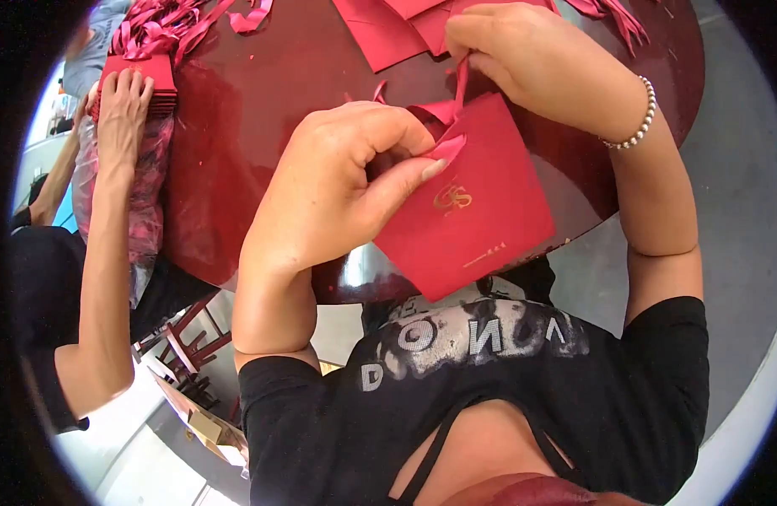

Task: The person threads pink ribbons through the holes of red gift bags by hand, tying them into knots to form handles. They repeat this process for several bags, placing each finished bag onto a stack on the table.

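Observation:
A red paper gift bag [498, 194] with a gold logo lies tilted at the table's near edge, in front of my chest. At its top edge is a satin ribbon [462, 88] in pinkish red. My left hand [329, 173] pinches the ribbon between thumb and forefinger, just over the bag's upper left part. Above the bag's top edge, my right hand [548, 63] is closed on a raised strand of the same ribbon; its fingertips are partly hidden. A bead bracelet [637, 118] circles my right wrist.
More red bags [397, 34] lie at the far side of the round dark red table [245, 126]. At left, a co-worker's hand [125, 97] rests on a stack of red bags [162, 80], near a heap of ribbons [156, 29] and a plastic sack [144, 211].

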`<state>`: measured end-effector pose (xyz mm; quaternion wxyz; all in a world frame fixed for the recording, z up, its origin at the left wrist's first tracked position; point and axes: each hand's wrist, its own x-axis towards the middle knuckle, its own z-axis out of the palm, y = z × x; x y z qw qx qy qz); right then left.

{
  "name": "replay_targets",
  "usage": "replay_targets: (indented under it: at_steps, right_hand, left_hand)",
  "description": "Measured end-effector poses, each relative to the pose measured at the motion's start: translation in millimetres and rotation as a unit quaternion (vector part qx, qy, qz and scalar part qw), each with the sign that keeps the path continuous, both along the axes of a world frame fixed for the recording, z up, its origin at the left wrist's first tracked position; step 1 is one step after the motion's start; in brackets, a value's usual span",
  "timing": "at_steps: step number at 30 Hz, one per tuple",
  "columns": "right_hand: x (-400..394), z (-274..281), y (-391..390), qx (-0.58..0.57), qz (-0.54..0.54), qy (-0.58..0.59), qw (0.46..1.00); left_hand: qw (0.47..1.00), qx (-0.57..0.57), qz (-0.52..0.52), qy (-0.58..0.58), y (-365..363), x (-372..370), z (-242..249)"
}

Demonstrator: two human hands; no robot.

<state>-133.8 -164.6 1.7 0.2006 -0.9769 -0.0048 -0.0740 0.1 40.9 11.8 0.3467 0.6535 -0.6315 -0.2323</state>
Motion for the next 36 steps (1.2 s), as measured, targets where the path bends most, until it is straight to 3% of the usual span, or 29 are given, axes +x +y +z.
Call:
replay_targets:
  at_steps: [3, 4, 7, 9, 11, 15, 17, 23, 25, 31, 36]
  right_hand:
    - [6.1, 4.8, -2.9, -0.034, -0.052, 0.035, 0.997]
    - [6.7, 4.4, -4.2, -0.035, -0.06, 0.052, 0.996]
    - [5.5, 11.6, -1.1, 0.133, 0.014, -0.014, 0.991]
    - [3.5, 14.7, 3.4, 0.227, 0.071, 0.009, 0.971]
    - [3.5, 3.9, 2.8, 0.218, 0.158, -0.023, 0.963]
    - [2.1, 17.9, 3.4, 0.206, 0.165, 0.102, 0.959]
    - [3.5, 9.4, -3.8, 0.209, 0.189, 0.081, 0.956]
    - [-5.0, 5.1, -3.9, 0.162, 0.18, 0.038, 0.97]
    - [-8.2, 6.9, -0.3, 0.176, 0.176, 0.041, 0.968]
    - [-15.3, 22.8, -16.3, 0.25, 0.231, 0.199, 0.919]
    - [-12.0, 15.6, -26.3, 0.29, 0.316, 0.157, 0.889]
  left_hand:
    - [0.99, -0.053, -0.115, 0.054, 2.0, 8.1, -3.3]
    - [0.993, -0.046, -0.106, 0.034, 3.7, 5.5, -5.3]
    - [1.0, 0.0, -0.028, -0.005, 8.1, -0.9, 1.5]
    - [1.0, 0.004, -0.024, 0.016, 9.9, 3.1, -1.6]
    - [1.0, 0.013, -0.023, 0.005, 8.2, 8.3, 1.2]
    - [0.993, 0.079, -0.006, 0.085, 9.6, 11.6, -4.3]
    - [0.983, 0.136, 0.007, 0.12, 9.6, 9.5, -4.2]
    - [0.995, -0.026, -0.08, -0.049, 4.1, -20.2, 2.0]
    - [0.991, -0.066, -0.116, -0.025, 9.7, -29.6, -1.8]
    - [0.983, -0.12, -0.124, -0.068, 15.7, -39.0, 3.4]
    - [0.983, -0.123, -0.098, -0.093, 20.7, -36.8, -2.7]
